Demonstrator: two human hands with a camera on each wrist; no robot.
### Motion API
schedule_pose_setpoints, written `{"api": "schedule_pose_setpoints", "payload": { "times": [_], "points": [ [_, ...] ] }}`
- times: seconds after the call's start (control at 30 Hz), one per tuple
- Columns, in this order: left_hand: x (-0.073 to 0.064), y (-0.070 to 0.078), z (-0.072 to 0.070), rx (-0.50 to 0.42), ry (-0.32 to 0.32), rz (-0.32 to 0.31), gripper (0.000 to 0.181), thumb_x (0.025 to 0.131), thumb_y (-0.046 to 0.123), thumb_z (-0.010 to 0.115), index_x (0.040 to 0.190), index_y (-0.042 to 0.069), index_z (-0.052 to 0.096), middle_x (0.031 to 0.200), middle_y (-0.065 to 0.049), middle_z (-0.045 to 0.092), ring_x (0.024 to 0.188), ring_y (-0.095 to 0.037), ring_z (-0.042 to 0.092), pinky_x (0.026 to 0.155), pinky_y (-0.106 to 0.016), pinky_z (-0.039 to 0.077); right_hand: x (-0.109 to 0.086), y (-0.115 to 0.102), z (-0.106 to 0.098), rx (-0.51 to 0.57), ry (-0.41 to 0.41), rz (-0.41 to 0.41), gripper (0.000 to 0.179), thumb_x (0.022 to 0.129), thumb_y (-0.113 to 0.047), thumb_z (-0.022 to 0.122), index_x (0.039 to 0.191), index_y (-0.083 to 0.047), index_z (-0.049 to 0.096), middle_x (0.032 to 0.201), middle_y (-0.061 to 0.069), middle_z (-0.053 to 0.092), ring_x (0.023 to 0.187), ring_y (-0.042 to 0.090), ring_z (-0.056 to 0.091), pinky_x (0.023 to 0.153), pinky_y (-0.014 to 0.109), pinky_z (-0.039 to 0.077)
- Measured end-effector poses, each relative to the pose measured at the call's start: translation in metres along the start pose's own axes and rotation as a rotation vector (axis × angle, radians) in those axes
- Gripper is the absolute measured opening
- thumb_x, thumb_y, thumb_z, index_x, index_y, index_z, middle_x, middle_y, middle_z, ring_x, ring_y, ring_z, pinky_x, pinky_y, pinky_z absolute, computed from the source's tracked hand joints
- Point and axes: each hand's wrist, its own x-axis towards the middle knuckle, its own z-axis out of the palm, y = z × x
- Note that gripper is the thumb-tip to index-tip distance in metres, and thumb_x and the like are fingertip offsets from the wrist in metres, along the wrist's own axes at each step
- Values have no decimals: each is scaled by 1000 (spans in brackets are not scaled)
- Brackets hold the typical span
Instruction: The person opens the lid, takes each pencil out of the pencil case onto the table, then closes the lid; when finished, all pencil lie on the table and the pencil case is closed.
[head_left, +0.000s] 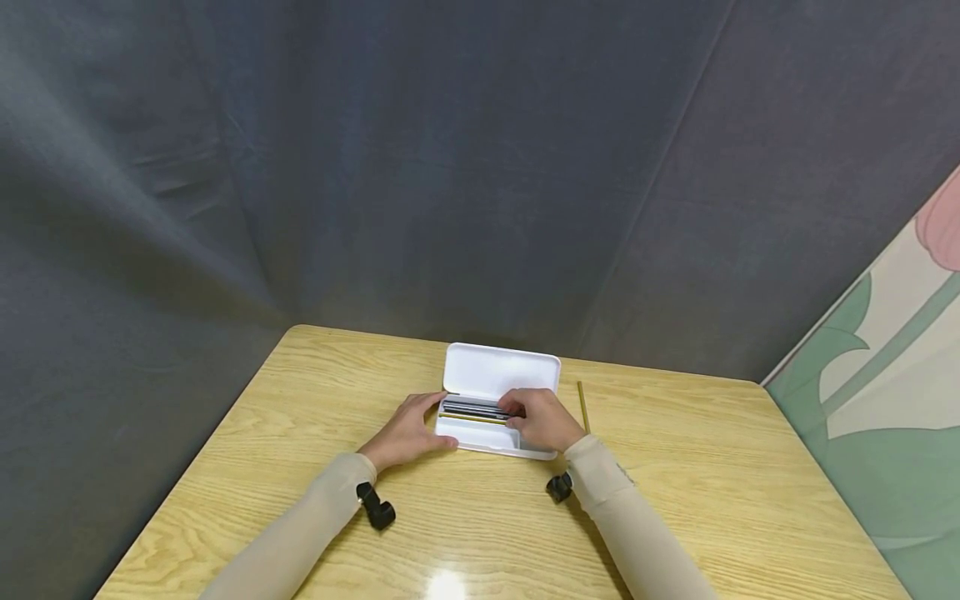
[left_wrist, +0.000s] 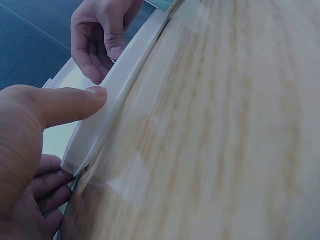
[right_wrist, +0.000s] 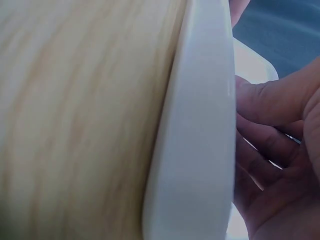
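A white pencil case (head_left: 480, 434) lies on the table with its lid (head_left: 501, 371) raised at the back. Several dark pencils (head_left: 472, 409) and one yellow pencil (head_left: 472, 418) lie lengthwise inside. My left hand (head_left: 407, 433) holds the case's left end, thumb over the front wall, other fingers round the end and back corner. Over the right part of the case, my right hand (head_left: 546, 418) reaches in with bent fingers. Its thumb and fingertips close around the right end of a dark pencil; in the right wrist view the front wall (right_wrist: 197, 130) hides the fingertips.
Another yellow pencil (head_left: 583, 407) lies on the wooden table (head_left: 720, 467), just right of the case and beyond my right wrist. Close behind the lid the table's far edge meets a dark grey curtain (head_left: 465, 183). A floral cloth (head_left: 900, 400) hangs at the right.
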Motion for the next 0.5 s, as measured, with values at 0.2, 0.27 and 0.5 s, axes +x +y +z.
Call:
{"api": "schedule_pose_setpoints", "payload": {
  "times": [0.2,0.27,0.5],
  "points": [
    [1,0,0,-2,-3,-5,91,77,46,87,153,19,46,157,-8,44,149,-31,36,122,-55,32,1,-1,1,17,-15,30,23,87,1,74,100,-17,77,94,-5,76,84,5,67,76,23,57],
    [0,-1,0,-2,-3,-7,91,77,47,87,153,19,46,158,-8,44,149,-31,36,122,-55,32,1,0,2,9,-23,25,23,87,2,74,99,-18,77,94,-5,76,84,4,67,77,23,57],
    [0,-2,1,13,-1,-8,91,78,48,86,154,20,45,158,-7,44,149,-31,36,122,-55,33,4,1,2,3,-64,-3,26,88,5,71,101,-16,76,94,-5,75,85,5,66,79,26,57]
  ]
}}
